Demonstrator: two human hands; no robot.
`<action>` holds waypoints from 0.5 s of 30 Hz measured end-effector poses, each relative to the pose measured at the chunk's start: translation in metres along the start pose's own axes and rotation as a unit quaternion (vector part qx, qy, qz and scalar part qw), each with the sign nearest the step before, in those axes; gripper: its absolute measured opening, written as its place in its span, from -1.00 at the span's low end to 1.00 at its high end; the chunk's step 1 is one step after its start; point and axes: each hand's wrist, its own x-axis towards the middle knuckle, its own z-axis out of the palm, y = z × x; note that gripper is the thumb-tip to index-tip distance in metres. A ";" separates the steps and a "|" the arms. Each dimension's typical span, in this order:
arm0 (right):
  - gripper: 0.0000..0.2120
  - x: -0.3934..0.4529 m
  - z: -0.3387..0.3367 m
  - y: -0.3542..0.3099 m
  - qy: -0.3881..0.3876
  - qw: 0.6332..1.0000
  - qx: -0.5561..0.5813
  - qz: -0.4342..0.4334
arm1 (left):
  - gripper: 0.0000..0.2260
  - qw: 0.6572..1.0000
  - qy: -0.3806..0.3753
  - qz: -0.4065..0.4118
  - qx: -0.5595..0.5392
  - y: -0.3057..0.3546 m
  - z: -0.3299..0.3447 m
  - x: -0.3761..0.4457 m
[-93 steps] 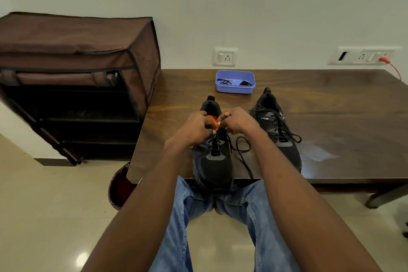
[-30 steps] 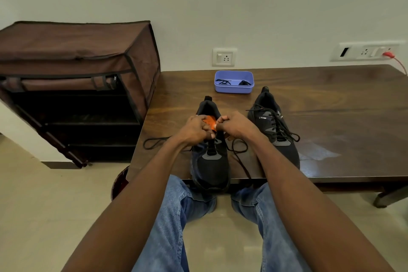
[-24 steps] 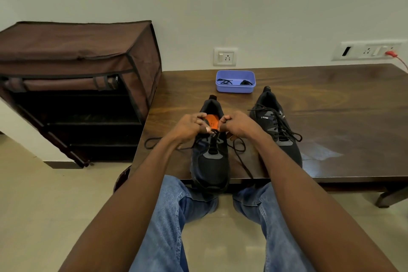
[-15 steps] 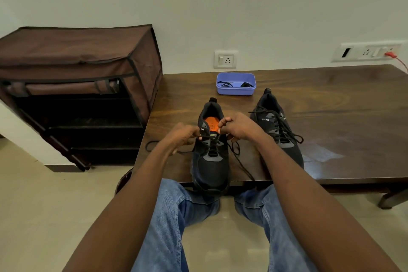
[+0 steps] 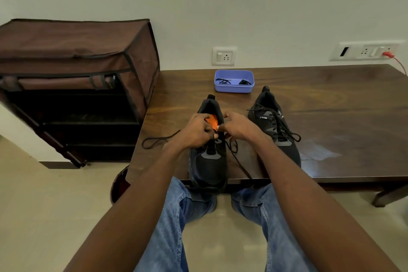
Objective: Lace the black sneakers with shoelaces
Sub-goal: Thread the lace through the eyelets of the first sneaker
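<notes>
A black sneaker (image 5: 209,161) with an orange insole stands at the table's near edge, toe toward me. My left hand (image 5: 195,131) and my right hand (image 5: 237,127) meet over its eyelets, each pinching the black shoelace (image 5: 157,140). One lace end trails left across the table; the other loops on the right of the shoe and runs to the table's front edge. A second black sneaker (image 5: 274,130), laced, stands to the right.
A purple tub (image 5: 234,81) holding black laces sits at the back of the dark wooden table (image 5: 342,121). A brown fabric shoe rack (image 5: 72,86) stands at the left. My knees in blue jeans are under the table's edge.
My left hand drew out to the left half a second ago and has come back to the eyelets beside my right hand. The lace end now lies out to the left on the table.
</notes>
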 end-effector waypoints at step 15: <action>-0.53 0.002 -0.004 -0.001 -0.003 1.000 -0.010 0.004 | -0.88 0.939 0.246 -0.221 -0.095 -0.022 -0.023 -0.017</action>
